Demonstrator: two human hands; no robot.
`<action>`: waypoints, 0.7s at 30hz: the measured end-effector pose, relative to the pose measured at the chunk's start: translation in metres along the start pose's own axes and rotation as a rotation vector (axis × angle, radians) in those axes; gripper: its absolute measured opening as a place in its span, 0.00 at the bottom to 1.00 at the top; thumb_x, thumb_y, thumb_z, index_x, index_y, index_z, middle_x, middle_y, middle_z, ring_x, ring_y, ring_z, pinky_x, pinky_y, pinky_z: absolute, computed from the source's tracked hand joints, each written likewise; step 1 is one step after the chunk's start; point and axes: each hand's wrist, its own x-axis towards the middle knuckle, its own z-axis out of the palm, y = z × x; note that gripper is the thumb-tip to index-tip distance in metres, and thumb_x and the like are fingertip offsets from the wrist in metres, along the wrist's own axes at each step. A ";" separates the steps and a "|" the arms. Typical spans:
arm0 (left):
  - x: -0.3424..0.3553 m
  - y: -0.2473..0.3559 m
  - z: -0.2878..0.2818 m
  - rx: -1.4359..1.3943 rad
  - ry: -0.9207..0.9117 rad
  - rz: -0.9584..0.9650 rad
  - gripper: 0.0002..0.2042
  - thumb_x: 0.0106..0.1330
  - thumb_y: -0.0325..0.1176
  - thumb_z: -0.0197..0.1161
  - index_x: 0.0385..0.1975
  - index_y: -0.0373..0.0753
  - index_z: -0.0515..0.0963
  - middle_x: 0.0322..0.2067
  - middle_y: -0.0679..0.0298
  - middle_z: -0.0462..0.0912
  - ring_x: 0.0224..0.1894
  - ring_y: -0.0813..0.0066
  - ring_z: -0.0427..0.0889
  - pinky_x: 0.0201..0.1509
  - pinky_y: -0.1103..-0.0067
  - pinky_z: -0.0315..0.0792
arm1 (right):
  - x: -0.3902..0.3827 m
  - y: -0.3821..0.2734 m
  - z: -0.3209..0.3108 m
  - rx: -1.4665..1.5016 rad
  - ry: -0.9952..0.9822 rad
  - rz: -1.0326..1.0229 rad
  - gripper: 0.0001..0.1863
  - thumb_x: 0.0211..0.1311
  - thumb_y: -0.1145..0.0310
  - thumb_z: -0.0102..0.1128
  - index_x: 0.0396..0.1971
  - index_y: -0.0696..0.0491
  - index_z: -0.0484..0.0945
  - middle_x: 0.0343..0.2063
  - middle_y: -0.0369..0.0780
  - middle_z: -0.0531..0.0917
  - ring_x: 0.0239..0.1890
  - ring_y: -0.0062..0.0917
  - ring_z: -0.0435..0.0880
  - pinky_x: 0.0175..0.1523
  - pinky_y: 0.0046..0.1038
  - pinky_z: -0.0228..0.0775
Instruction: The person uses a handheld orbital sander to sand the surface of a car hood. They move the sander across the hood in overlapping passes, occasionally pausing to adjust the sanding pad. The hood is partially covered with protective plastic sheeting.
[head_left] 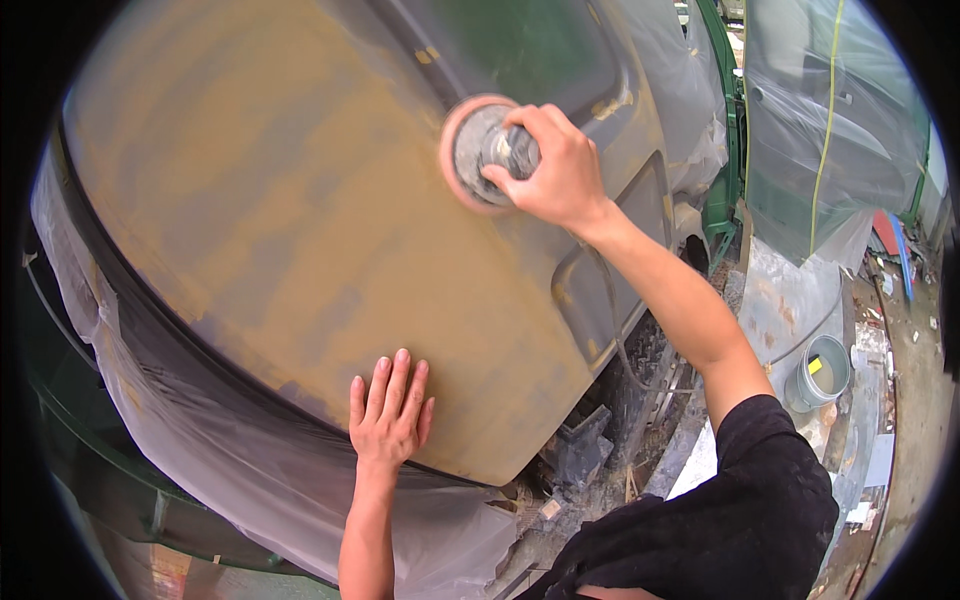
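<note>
A large vehicle body panel [300, 200], tan filler over grey primer, spreads out in front of me. My right hand [560, 170] grips a round orbital sander [480, 150] by its top, its pinkish pad blurred and against the panel near the recessed upper section. A hose [620, 340] hangs down from below my right wrist. My left hand [390, 405] lies flat on the panel's near edge, fingers stretched and slightly apart, with nothing in it.
Plastic sheeting [250, 480] drapes along the panel's near left edge. At the right stand a bucket [818, 375] with murky liquid and a sheet-covered green part [800, 130]. Debris [580, 450] litters the ground below the panel's lower corner.
</note>
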 end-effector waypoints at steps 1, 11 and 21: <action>0.001 -0.001 -0.001 -0.002 0.000 0.003 0.24 0.72 0.44 0.57 0.67 0.52 0.78 0.72 0.61 0.73 0.74 0.61 0.70 0.82 0.59 0.49 | -0.012 0.003 -0.002 -0.002 -0.003 0.012 0.27 0.43 0.63 0.84 0.44 0.48 0.80 0.40 0.41 0.84 0.40 0.41 0.87 0.43 0.40 0.81; 0.004 0.002 -0.001 -0.036 0.019 -0.003 0.24 0.71 0.42 0.59 0.67 0.51 0.79 0.71 0.60 0.74 0.73 0.60 0.71 0.81 0.59 0.51 | -0.003 0.007 -0.003 -0.033 0.047 0.006 0.27 0.44 0.60 0.83 0.45 0.47 0.81 0.41 0.39 0.83 0.40 0.40 0.88 0.43 0.40 0.82; 0.003 0.002 0.000 -0.029 0.029 -0.011 0.23 0.72 0.41 0.59 0.66 0.51 0.79 0.71 0.61 0.74 0.73 0.61 0.72 0.81 0.59 0.52 | 0.033 0.013 0.002 -0.068 0.071 -0.031 0.27 0.45 0.58 0.83 0.46 0.46 0.81 0.41 0.40 0.84 0.38 0.39 0.88 0.40 0.40 0.82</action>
